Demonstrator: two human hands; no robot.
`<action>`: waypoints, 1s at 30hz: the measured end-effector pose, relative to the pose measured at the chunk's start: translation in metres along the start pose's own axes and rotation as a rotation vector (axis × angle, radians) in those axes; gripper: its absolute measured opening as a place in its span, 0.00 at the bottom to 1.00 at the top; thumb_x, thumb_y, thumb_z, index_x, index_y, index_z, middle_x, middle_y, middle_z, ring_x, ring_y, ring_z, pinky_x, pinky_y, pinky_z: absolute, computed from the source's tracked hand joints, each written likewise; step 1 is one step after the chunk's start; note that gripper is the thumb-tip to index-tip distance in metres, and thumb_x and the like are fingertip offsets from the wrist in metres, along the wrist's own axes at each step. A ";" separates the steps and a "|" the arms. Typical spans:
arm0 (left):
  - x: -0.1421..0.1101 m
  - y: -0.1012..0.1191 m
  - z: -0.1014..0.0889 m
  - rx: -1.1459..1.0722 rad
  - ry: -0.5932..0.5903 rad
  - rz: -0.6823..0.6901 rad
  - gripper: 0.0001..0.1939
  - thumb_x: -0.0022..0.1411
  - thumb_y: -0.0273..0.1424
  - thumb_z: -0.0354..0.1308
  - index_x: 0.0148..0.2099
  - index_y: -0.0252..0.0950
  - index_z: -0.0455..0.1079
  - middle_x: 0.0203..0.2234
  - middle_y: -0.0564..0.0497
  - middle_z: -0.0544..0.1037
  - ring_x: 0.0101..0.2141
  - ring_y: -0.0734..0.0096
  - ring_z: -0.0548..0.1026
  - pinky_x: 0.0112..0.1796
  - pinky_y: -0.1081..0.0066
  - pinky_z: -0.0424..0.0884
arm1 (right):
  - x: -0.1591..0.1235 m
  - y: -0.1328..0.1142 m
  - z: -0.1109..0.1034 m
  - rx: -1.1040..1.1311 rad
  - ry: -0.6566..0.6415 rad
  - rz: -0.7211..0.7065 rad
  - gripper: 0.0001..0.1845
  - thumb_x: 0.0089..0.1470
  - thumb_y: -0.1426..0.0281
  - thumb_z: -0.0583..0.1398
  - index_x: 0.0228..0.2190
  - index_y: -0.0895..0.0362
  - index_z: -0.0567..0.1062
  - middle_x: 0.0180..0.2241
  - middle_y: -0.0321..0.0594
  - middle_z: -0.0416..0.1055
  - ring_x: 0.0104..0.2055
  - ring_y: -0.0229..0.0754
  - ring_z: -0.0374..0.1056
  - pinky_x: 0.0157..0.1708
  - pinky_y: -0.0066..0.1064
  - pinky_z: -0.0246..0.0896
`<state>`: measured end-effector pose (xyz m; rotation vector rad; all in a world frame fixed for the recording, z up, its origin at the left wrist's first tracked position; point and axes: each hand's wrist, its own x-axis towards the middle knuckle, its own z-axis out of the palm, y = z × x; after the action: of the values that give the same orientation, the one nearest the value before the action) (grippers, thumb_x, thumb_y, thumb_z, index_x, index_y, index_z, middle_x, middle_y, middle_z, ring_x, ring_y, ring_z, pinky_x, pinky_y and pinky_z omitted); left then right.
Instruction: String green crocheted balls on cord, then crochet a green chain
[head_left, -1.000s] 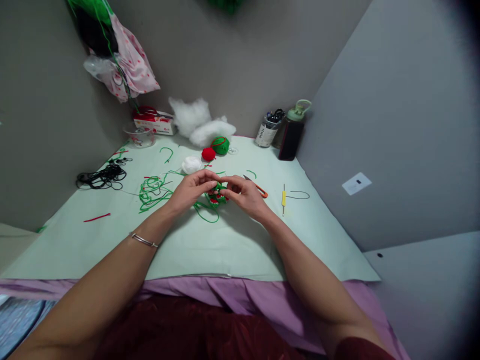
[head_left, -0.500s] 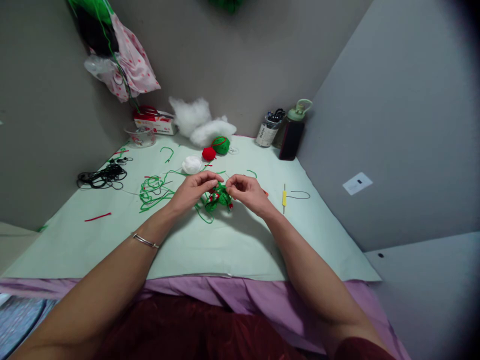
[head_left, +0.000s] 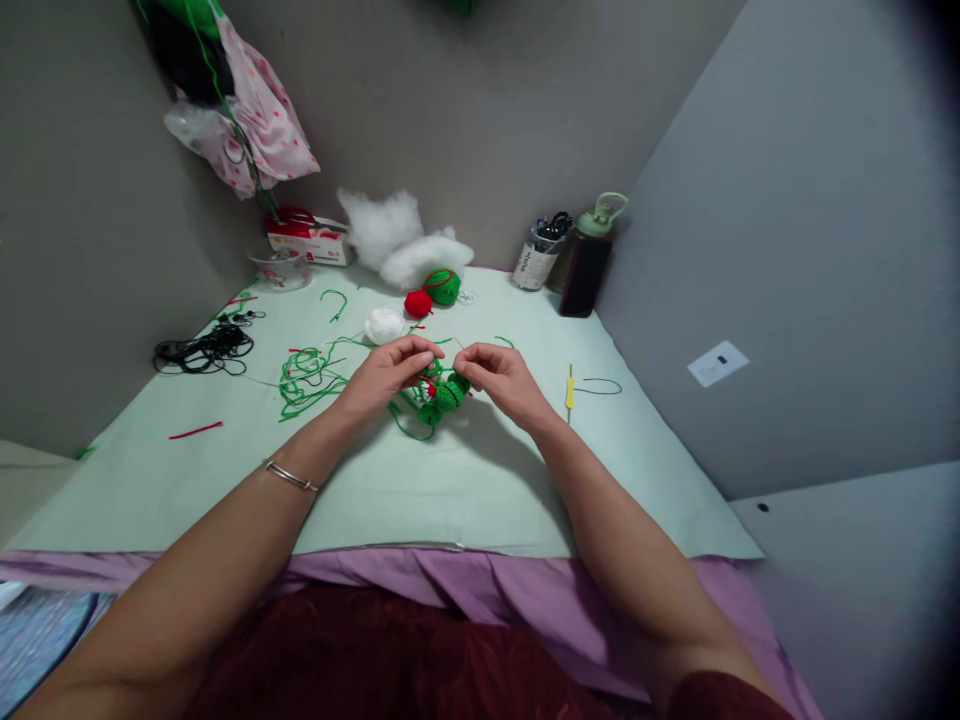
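Note:
Between my hands hangs a green crocheted piece with small red and white parts. My left hand is closed, thumb and fingers pinching the piece at its upper left. On the other side my right hand pinches its upper right edge. A thin line juts up near the right fingertips, too fine to make out. Green yarn trails from the piece down to the table. Left of my left hand lies a loose tangle of green yarn. White, red and green yarn balls sit just beyond my hands.
Black cord lies bundled at the left, near a red strand. White stuffing, a box and a clear bowl stand along the back. A pen cup, bottle and phone are back right; a yellow-handled tool lies right.
The crocheted piece has turned between my hands, so more of its green side shows and less of the red and white. Both hands stay at nearly the same spot.

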<state>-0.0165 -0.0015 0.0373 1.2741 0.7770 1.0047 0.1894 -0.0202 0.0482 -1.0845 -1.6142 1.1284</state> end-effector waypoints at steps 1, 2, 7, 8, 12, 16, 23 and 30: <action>0.000 0.000 0.000 0.000 0.002 -0.001 0.16 0.58 0.42 0.70 0.42 0.36 0.78 0.31 0.53 0.72 0.32 0.74 0.70 0.35 0.74 0.66 | 0.000 -0.001 -0.001 0.006 0.008 0.007 0.14 0.54 0.59 0.64 0.30 0.58 0.76 0.26 0.33 0.67 0.26 0.34 0.58 0.28 0.29 0.53; 0.000 0.000 0.000 0.000 0.002 -0.002 0.16 0.58 0.42 0.70 0.42 0.36 0.78 0.31 0.53 0.72 0.32 0.74 0.70 0.35 0.74 0.66 | 0.000 -0.001 -0.001 0.009 0.020 0.014 0.14 0.53 0.58 0.64 0.30 0.58 0.76 0.26 0.33 0.67 0.26 0.34 0.58 0.28 0.29 0.53; -0.001 0.001 -0.001 0.014 0.002 -0.002 0.15 0.59 0.42 0.69 0.42 0.37 0.78 0.31 0.53 0.72 0.30 0.74 0.69 0.32 0.73 0.65 | 0.002 0.000 -0.003 0.004 0.077 0.029 0.16 0.51 0.56 0.65 0.30 0.57 0.76 0.26 0.33 0.66 0.26 0.34 0.55 0.27 0.29 0.51; 0.000 0.001 -0.001 0.012 -0.002 0.002 0.15 0.59 0.42 0.69 0.42 0.37 0.78 0.30 0.54 0.71 0.30 0.74 0.69 0.33 0.73 0.65 | 0.003 0.001 -0.004 0.001 0.090 0.021 0.15 0.51 0.57 0.65 0.30 0.57 0.76 0.25 0.33 0.66 0.26 0.34 0.55 0.27 0.29 0.50; 0.000 0.000 -0.001 0.005 -0.020 0.014 0.14 0.61 0.41 0.68 0.42 0.38 0.78 0.30 0.54 0.70 0.30 0.74 0.69 0.33 0.73 0.66 | 0.003 0.002 -0.004 -0.034 0.151 -0.041 0.12 0.51 0.62 0.64 0.33 0.57 0.78 0.23 0.30 0.63 0.25 0.34 0.54 0.27 0.30 0.52; -0.001 0.001 0.000 0.010 -0.022 -0.001 0.15 0.60 0.42 0.68 0.43 0.37 0.77 0.29 0.54 0.70 0.29 0.74 0.69 0.32 0.73 0.67 | 0.001 0.001 -0.002 -0.098 0.088 -0.046 0.13 0.55 0.62 0.62 0.37 0.57 0.80 0.24 0.32 0.65 0.26 0.35 0.57 0.28 0.30 0.54; -0.002 0.005 0.003 -0.098 -0.023 -0.013 0.16 0.59 0.43 0.70 0.41 0.37 0.76 0.29 0.54 0.73 0.34 0.71 0.76 0.38 0.72 0.71 | -0.002 0.002 -0.002 -0.079 0.061 -0.083 0.21 0.59 0.69 0.56 0.53 0.53 0.76 0.24 0.30 0.64 0.26 0.37 0.58 0.30 0.31 0.57; -0.003 0.008 0.003 -0.163 -0.098 -0.081 0.14 0.61 0.41 0.69 0.41 0.36 0.76 0.29 0.52 0.75 0.34 0.70 0.77 0.37 0.72 0.73 | 0.001 0.007 -0.004 -0.187 -0.046 0.037 0.20 0.63 0.56 0.57 0.30 0.58 0.77 0.24 0.33 0.63 0.28 0.37 0.59 0.30 0.31 0.54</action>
<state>-0.0165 -0.0058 0.0452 1.1340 0.6524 0.9141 0.1944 -0.0174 0.0427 -1.2204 -1.7700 1.0481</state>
